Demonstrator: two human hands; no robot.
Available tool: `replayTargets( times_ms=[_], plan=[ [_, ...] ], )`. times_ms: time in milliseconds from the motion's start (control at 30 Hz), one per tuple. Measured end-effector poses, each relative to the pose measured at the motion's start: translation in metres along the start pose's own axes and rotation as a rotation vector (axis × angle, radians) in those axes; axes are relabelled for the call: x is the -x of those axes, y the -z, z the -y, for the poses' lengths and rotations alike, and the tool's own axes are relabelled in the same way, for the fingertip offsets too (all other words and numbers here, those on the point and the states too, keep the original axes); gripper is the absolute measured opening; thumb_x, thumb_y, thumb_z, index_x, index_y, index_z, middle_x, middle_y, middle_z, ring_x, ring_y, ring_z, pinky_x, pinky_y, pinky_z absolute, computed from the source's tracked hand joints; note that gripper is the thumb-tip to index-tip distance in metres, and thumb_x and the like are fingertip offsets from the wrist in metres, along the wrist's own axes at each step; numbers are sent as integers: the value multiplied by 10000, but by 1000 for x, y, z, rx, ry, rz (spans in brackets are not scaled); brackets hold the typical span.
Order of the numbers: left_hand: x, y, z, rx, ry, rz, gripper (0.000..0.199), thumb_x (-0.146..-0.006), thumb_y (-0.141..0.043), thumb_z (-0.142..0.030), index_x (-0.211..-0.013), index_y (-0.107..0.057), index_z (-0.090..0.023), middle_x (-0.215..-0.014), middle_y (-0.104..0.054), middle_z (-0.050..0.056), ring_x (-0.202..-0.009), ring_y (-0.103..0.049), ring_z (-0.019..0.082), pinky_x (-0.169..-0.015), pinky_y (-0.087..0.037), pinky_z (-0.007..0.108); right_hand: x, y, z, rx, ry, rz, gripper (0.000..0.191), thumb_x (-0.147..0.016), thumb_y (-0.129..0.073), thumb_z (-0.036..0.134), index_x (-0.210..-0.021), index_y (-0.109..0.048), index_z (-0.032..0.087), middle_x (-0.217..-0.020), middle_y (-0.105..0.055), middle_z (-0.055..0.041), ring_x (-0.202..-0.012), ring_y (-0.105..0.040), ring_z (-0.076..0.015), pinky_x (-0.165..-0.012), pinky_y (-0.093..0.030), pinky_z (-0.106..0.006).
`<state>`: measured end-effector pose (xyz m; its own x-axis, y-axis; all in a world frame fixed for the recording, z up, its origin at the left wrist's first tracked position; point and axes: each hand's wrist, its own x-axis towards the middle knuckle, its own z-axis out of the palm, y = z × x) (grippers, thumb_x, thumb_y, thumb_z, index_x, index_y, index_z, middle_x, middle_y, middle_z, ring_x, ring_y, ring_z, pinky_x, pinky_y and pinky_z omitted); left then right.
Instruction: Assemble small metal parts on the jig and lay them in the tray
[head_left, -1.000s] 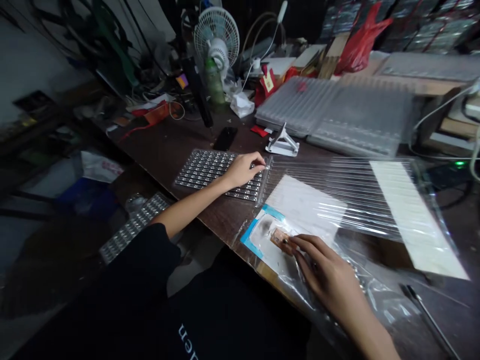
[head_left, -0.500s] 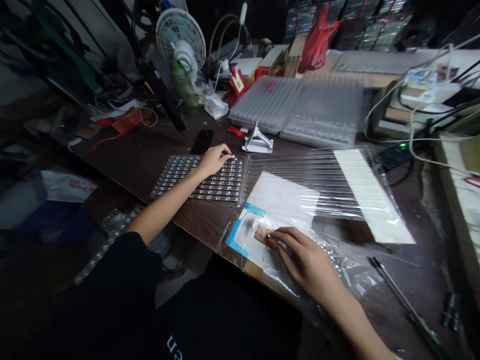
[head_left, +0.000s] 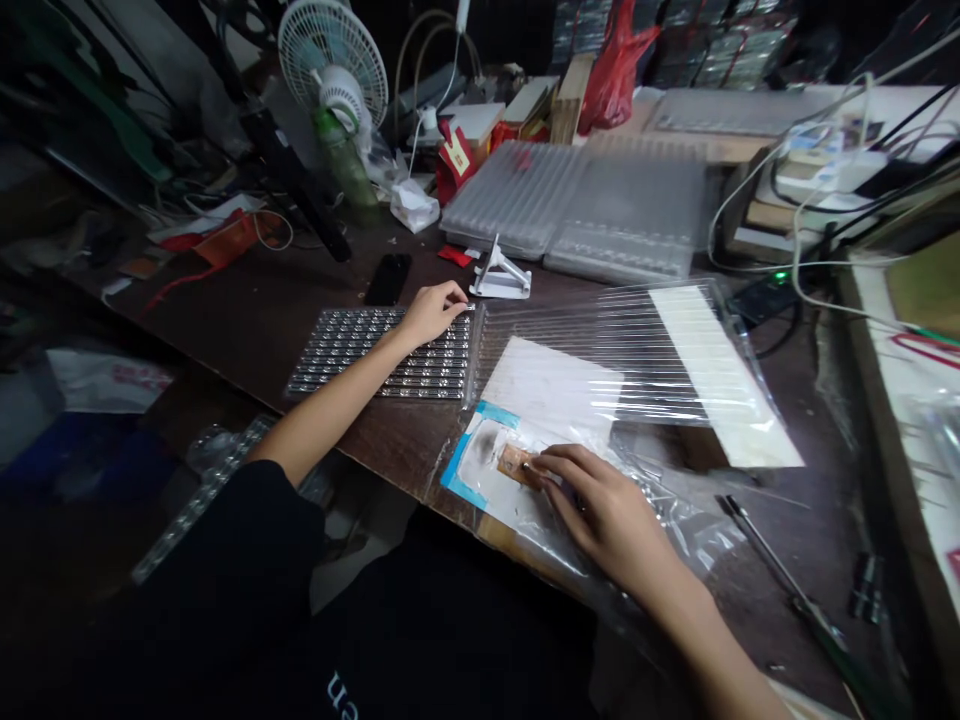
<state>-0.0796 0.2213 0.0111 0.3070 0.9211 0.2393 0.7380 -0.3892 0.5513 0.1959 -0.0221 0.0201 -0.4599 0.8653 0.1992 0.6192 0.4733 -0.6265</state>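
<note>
The left hand [head_left: 431, 315] rests at the right edge of a clear blister tray [head_left: 379, 352] filled with rows of small silver parts. Its fingers curl close together, though I cannot tell whether they grip anything. The tray looks light and thin, and probably flexes, so its rim seems the best place to hold it, with the filled pockets left alone.

At the lower right of the frame, the right hand [head_left: 600, 510] has its fingers together at a small tan patch [head_left: 516, 463]. The patch lies on a blue-edged card [head_left: 469, 472] inside a clear plastic bag [head_left: 660, 360], and I cannot tell whether it is pinched. The bag looks soft and slippery, so it would be easier to hold near a flat backing than by its loose film.

Both lie on a dark wooden surface [head_left: 397, 445]. Beyond them stand a white stand [head_left: 501, 275], a black phone [head_left: 388, 278] and stacked clear trays [head_left: 570, 205]. A desk fan [head_left: 330, 60] and a red plastic bag [head_left: 615, 60] sit toward the top of the frame, with tangled cables [head_left: 810, 200] at the upper right.
</note>
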Motion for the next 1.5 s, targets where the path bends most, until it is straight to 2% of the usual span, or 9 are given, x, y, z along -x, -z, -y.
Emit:
replayTargets(
  times_ms=[333, 567, 733, 867, 933, 1067, 1167, 1367, 1500],
  plan=[
    [-12, 3, 3, -307, 0, 74, 113, -853, -658, -247, -887, -748, -188, -1055, -731, 64, -1007, -646, 230, -962, -443, 372, 0, 1, 1, -7, -5, 0, 250, -999, -442, 220, -1137, -650, 200, -1112, -695, -110, -950, -690, -240, -799, -590, -398],
    [-13, 12, 1, -409, -30, 136, 108, -825, -673, -224, -851, -775, -199, -1031, -741, 66, -1018, -643, 257, -1010, -382, 419, -1, 1, -3, -1, 11, -29, 233, -988, -461, 206, -1117, -654, 202, -1099, -701, -104, -928, -693, -226, -779, -590, -384],
    [-4, 10, -2, -390, -99, 132, 289, -880, -534, -123, -1021, -770, -212, -1152, -729, 74, -1099, -620, 257, -1054, -332, 450, 7, 19, 0, 52, 40, -251, 178, -949, -540, 170, -1069, -659, 225, -1033, -716, -70, -935, -691, -204, -809, -571, -350],
    [15, 19, -3, -365, -115, 79, 309, -910, -508, -145, -1095, -746, -212, -1190, -717, 73, -1119, -610, 248, -1060, -332, 451, 18, 54, -2, 232, -146, -460, 173, -923, -602, 248, -1079, -677, 257, -1028, -730, -58, -928, -696, -242, -845, -550, -399],
    [29, 24, -5, -318, -137, 61, 304, -937, -501, -184, -1134, -728, -224, -1214, -707, 60, -1122, -608, 235, -1040, -356, 432, 16, 66, -12, 368, -233, -419, 221, -925, -579, 309, -1112, -684, 256, -1063, -732, -77, -949, -691, -290, -836, -541, -447],
    [62, 30, -18, -171, -177, 90, 292, -961, -489, -200, -1135, -721, -231, -1205, -711, 37, -1112, -623, 209, -1010, -391, 400, -2, 67, -46, 609, -183, -124, 334, -899, -582, 301, -1196, -678, 181, -1168, -698, -140, -991, -662, -324, -821, -526, -444],
    [88, 30, -31, -66, -214, 130, 283, -972, -486, -202, -1135, -713, -242, -1202, -714, 20, -1128, -626, 197, -1018, -395, 397, -14, 59, -64, 780, -174, -91, 273, -906, -586, 266, -1133, -712, 183, -1121, -711, -119, -973, -647, -303, -810, -499, -416],
    [126, 38, -51, 53, -229, 148, 282, -986, -473, -199, -1174, -679, -244, -1227, -697, 24, -1164, -620, 191, -1057, -404, 409, -14, 75, -68, 878, 3, -303, 193, -940, -603, 293, -976, -779, 223, -967, -758, -70, -786, -654, -199, -702, -466, -321],
    [126, 44, -65, 132, -254, 0, 530, -945, -584, -244, -1456, -444, -234, -1466, -513, 87, -1357, -484, 215, -1155, -372, 392, -7, 103, -57, 819, 152, -575, 108, -864, -721, 311, -932, -788, 261, -838, -762, -49, -686, -661, -192, -644, -484, -317]
  ],
)
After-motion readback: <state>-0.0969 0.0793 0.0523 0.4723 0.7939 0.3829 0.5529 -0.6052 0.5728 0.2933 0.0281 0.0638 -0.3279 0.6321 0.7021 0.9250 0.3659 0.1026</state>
